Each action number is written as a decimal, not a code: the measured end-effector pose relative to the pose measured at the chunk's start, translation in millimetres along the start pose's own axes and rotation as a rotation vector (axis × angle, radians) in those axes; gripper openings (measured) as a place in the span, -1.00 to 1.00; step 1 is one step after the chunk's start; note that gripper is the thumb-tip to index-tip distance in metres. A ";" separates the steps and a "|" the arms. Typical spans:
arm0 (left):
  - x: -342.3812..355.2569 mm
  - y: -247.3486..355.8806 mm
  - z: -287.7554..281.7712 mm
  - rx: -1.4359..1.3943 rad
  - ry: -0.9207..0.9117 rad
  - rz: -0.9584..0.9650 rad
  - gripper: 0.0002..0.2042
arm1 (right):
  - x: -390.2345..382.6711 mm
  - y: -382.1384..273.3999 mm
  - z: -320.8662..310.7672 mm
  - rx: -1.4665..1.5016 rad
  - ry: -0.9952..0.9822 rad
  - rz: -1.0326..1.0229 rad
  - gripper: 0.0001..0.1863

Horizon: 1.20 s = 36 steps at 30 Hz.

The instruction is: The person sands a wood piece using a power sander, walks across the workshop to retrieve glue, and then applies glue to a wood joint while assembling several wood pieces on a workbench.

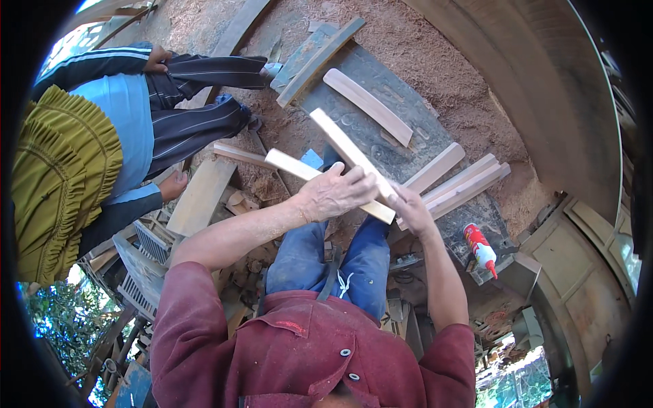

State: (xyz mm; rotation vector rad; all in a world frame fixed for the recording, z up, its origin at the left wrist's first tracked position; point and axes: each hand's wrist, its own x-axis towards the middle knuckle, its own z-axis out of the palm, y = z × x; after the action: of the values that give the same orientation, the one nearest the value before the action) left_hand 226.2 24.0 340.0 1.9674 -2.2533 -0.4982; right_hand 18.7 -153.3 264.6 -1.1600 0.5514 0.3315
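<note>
Now, both hands are on pale wooden slats, above the knees in blue trousers.
Left hand: the left hand (337, 192) lies over a flat wooden slat (299, 166), fingers curled around it — closed on the wood.
Right hand: the right hand (410, 209) grips the lower end of a second slat (343, 146), which rises up and to the left, away from this hand.
The two slats: they cross just between the hands and seem to touch there.
Past the right hand: a stack of slats (462, 183) lies on a dark board (381, 146).
Beside the right forearm: a red and white glue bottle (480, 247) — tip pointing down.
Far from the left hand: another person (102, 143) sits.
</note>
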 end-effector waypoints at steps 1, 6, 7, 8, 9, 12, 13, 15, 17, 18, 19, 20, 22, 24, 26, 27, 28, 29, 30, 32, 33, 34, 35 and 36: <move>0.7 1.7 -0.6 0.056 0.091 0.027 -0.47 | -10.4 -12.7 7.4 0.070 -0.035 0.060 -0.43; -3.7 18.0 13.0 -0.026 -0.006 0.004 -0.44 | -30.3 -13.0 13.3 0.032 -0.169 0.259 -0.30; -4.5 20.5 13.9 -0.030 -0.006 0.016 -0.44 | -32.3 -12.8 17.5 0.036 -0.158 0.260 -0.30; -6.9 22.1 15.1 -0.108 -0.158 0.000 -0.44 | -34.6 -11.9 21.6 0.147 -0.165 0.298 -0.26; -9.9 22.8 16.9 -0.184 -0.310 -0.016 -0.45 | -37.4 -11.9 24.7 0.256 -0.172 0.334 -0.23; -15.9 23.2 33.9 -0.161 -0.117 0.001 -0.42 | -28.4 11.7 18.7 -0.003 -0.213 0.192 -0.18; -15.8 22.5 38.7 -0.215 -0.152 -0.044 -0.39 | -21.9 9.7 17.5 -0.220 -0.240 0.049 -0.18; -15.7 13.6 50.8 -0.221 -0.147 -0.039 -0.44 | -14.9 -5.9 9.0 -0.121 -0.272 0.249 -0.17; -16.4 7.2 56.1 -0.338 -0.457 -0.123 -0.46 | -7.4 -20.2 8.4 -0.111 -0.368 0.263 -0.18; -22.8 8.3 61.2 -0.342 -0.460 -0.111 -0.46 | -1.7 -18.3 8.2 -0.075 -0.417 0.265 -0.20; -28.2 6.5 67.0 -0.433 -0.481 -0.160 -0.43 | 6.2 -14.7 6.9 -0.072 -0.409 0.264 -0.20; -33.6 6.1 73.3 -0.525 -0.503 -0.211 -0.40 | 14.2 -8.5 6.4 -0.173 -0.425 0.220 -0.20; -38.4 6.8 73.2 -0.634 -0.642 -0.452 -0.34 | 41.2 10.8 2.9 -0.430 -0.186 0.060 -0.19; -58.8 11.3 82.2 -0.687 -0.647 -0.557 -0.33 | 80.3 10.4 0.8 -0.716 0.285 -0.175 -0.16; -77.8 10.9 86.9 -0.798 -0.629 -0.803 -0.32 | 119.6 -16.1 -1.9 -1.035 0.621 -0.355 -0.13; -88.7 13.0 86.5 -0.802 -0.647 -0.797 -0.32 | 132.9 -25.3 -1.6 -1.228 0.718 -0.411 -0.12; -97.0 14.8 86.4 -0.910 -0.516 -0.886 -0.31 | 141.8 -26.5 -4.0 -1.226 0.720 -0.392 -0.12; -103.2 14.7 86.7 -1.011 -0.376 -0.980 -0.31 | 152.6 -27.3 -5.0 -1.324 0.590 -0.271 -0.15; -104.0 11.8 88.4 -1.099 -0.279 -1.046 -0.31 | 165.1 -27.2 -11.4 -1.415 0.463 -0.146 -0.18; -95.1 -2.6 87.6 -1.078 -0.110 -1.107 -0.33 | 176.0 -10.8 -34.3 -1.327 0.457 -0.020 -0.42; -96.7 -12.0 93.4 -0.993 -0.025 -1.133 -0.34 | 175.6 -14.4 -33.2 -1.293 0.358 0.065 -0.48; -89.7 -21.9 91.3 -0.960 0.019 -1.165 -0.32 | 168.5 -16.5 -32.3 -1.261 0.361 0.103 -0.52; -82.5 -35.6 88.7 -0.963 0.019 -1.173 -0.32 | 157.4 -9.3 -33.2 -1.263 0.351 0.103 -0.52; -69.0 -50.9 85.0 -0.921 0.031 -1.169 -0.33 | 140.9 4.7 -41.0 -1.103 0.431 0.026 -0.50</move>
State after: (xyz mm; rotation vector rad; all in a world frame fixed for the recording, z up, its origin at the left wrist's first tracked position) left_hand 260.0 100.8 253.2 2.3342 -0.3615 -1.2396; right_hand 122.3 -194.2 168.9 -2.3248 0.7863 0.4233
